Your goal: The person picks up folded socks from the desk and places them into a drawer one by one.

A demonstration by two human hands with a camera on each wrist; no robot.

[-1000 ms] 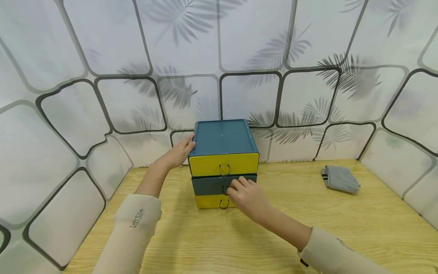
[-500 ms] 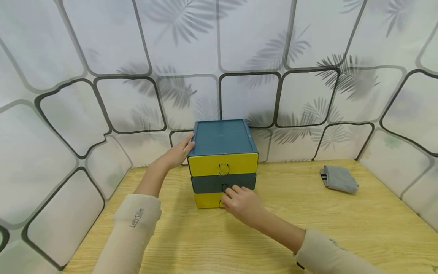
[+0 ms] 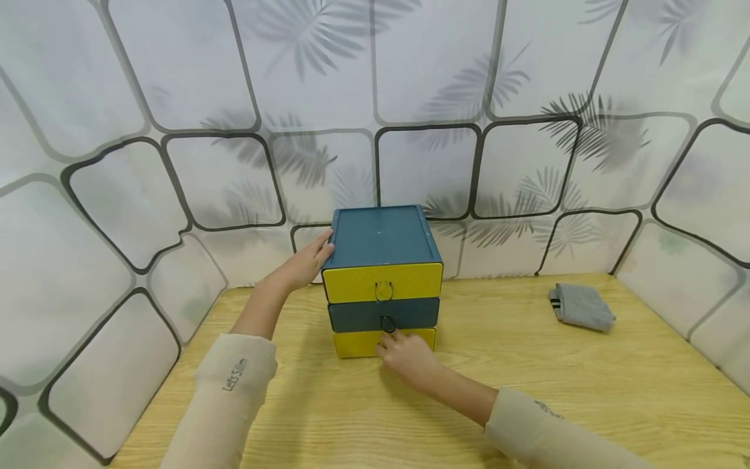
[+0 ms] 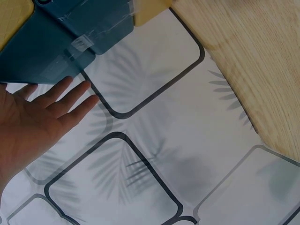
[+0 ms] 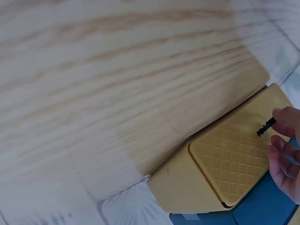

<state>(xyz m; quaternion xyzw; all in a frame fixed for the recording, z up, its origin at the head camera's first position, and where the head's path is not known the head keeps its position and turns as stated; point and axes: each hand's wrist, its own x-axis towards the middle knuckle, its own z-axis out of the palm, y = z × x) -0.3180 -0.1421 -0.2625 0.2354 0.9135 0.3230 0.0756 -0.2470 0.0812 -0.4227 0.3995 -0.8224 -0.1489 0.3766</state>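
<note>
Two hands | left hand [image 3: 305, 264] flat on cabinet [image 3: 381, 244] | right hand [image 5: 286, 154] pinch on ring pull [image 5: 266, 126] unclear

Lighting here is looking soft and even, pretty bright overall, no harsh glare showing anywhere. The head view is bending hard at the edges, so the wall [image 3: 117, 98] pattern is curving like a fisheye shot. The drawer box [image 3: 382, 280] is throwing a faint shadow leftward onto the table [image 3: 586, 391], and the arms are casting only pale ones. The left wrist view is staying sharp. The right wrist view is smearing badly: the wood grain is streaking into motion blur, and the right hand [image 5: 286, 150] at the edge is looking soft and out of focus.
</note>
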